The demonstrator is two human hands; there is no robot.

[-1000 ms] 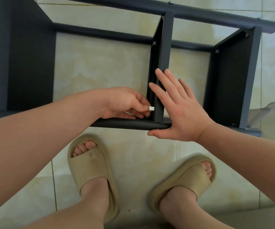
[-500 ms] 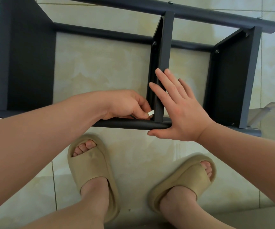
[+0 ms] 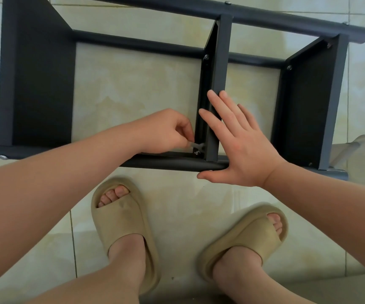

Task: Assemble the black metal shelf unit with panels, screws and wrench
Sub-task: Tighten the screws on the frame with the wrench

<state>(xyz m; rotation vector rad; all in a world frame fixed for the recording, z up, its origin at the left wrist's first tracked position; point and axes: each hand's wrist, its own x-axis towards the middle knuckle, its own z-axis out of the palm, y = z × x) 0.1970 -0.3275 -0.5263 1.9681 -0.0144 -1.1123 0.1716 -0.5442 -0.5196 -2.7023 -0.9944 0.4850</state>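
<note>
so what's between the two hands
The middle panel, standing on edge. The left hand holds a wrench at the panel's left face, and the right hand rests flat against its right side. The head view shows this.

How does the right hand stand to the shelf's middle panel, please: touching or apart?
Touching. The head view shows the right hand laid flat against the middle panel, fingers straight across its near edge with no gap showing.
</note>
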